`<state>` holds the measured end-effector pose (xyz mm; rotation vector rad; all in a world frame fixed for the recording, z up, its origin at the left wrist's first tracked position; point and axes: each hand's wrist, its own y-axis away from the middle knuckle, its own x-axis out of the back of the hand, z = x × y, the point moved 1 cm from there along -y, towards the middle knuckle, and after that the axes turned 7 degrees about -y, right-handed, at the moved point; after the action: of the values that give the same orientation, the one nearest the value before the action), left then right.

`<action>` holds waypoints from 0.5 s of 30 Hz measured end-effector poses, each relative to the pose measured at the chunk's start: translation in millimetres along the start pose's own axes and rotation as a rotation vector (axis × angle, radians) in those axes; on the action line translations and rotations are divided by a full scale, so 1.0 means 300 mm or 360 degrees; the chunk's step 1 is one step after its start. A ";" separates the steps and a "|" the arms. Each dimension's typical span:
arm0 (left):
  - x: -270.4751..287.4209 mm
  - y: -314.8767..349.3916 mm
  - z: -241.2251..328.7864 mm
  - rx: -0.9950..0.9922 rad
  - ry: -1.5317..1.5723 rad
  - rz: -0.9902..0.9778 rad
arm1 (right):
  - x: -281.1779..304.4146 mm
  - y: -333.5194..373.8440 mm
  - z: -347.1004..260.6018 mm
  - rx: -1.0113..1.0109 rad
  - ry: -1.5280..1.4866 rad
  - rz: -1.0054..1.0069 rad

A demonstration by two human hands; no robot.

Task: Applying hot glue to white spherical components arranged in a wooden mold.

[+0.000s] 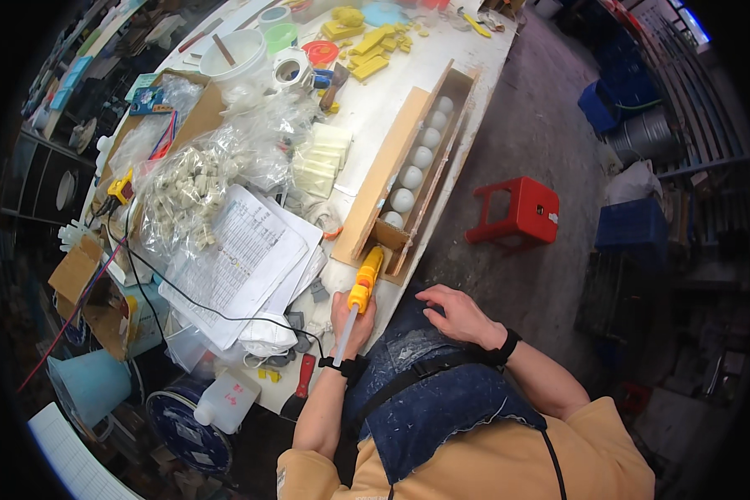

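A yellow hot glue gun (365, 280) is gripped in my left hand (352, 323), with a long whitish glue stick (346, 335) jutting from its rear along my wrist. Its front end reaches the near end of a long wooden trough (382, 218), by a brown cardboard piece (391, 234) set across the inside. Several white balls (412, 177) sit in a row in the trough beyond that piece. My right hand (458, 314) rests by my lap over the dark blue apron (442, 400), fingers loosely apart, with nothing in it.
Left of the trough lie printed papers (240, 250), a clear bag of small beige parts (193, 196) and pale yellow blocks (321, 158). The gun's black cord (217, 315) crosses the papers. A red-handled scraper (305, 377) lies near the table edge. A red stool (517, 212) stands at right.
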<state>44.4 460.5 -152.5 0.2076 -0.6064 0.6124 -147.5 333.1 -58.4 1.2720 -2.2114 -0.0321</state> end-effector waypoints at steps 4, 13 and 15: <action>-0.007 0.001 -0.007 -0.0038 -0.0072 0.0018 | 0.000 0.001 0.002 -0.0007 -0.0002 0.0009; -0.016 -0.001 -0.023 -0.0037 -0.0106 0.0131 | 0.005 0.003 0.003 -0.0032 -0.0008 0.0011; -0.015 -0.003 -0.021 -0.0081 -0.0129 0.0120 | 0.004 0.004 0.005 -0.0034 -0.0004 0.0013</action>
<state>45.0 459.8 -160.1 0.1629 -0.7098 0.6629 -149.7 332.5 -58.9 1.2522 -2.2124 -0.0544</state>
